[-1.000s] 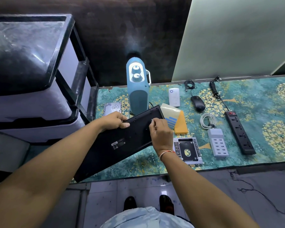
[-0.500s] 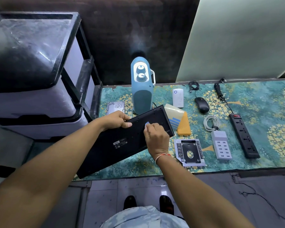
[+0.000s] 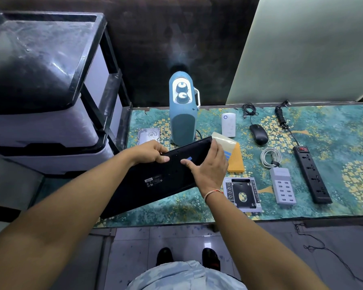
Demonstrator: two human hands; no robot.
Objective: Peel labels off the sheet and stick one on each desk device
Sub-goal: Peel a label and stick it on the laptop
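A black keyboard lies upside down, tilted over the desk's front left. My left hand grips its far long edge. My right hand grips its right end, thumb on the underside beside a small blue label stuck there. The label sheet, pale backing with blue labels, lies on an orange pad just right of my right hand. Other devices sit on the desk: a blue heater, a hard drive, a white adapter, a mouse, a USB charger, a power strip.
A drive caddy lies near the front edge, right of my right wrist. A white coiled cable sits above the charger. A black and grey drawer unit stands left of the desk. The patterned mat covers the desk.
My right hand moved from pressing the label with its fingertips to gripping the keyboard's right end. The blue label now shows uncovered on the underside. The view shifted slightly.
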